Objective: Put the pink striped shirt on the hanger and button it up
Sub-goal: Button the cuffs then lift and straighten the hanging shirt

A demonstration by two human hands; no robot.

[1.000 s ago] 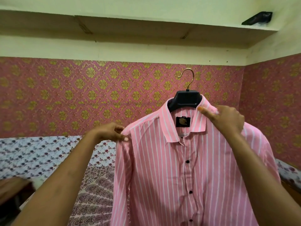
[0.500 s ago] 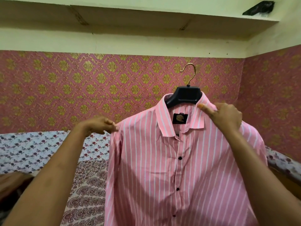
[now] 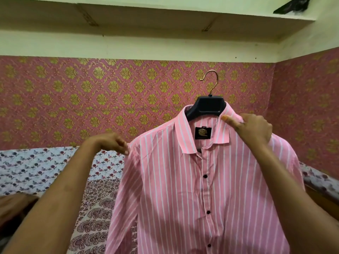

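Pinching shirt (image 3: 183,189) shoulders, both hands raised

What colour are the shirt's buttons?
Black, against the pink striped shirt; buttons show in the head view.

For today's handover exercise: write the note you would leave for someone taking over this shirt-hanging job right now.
Left hand pinches the pink striped shirt at its shoulder seam. Right hand grips the collar and shoulder by the black hanger.
Done: shirt is on the hanger, held up in the air; the visible buttons below the collar look fastened.
Left: top collar button appears open; lower buttons are out of view, so check them.
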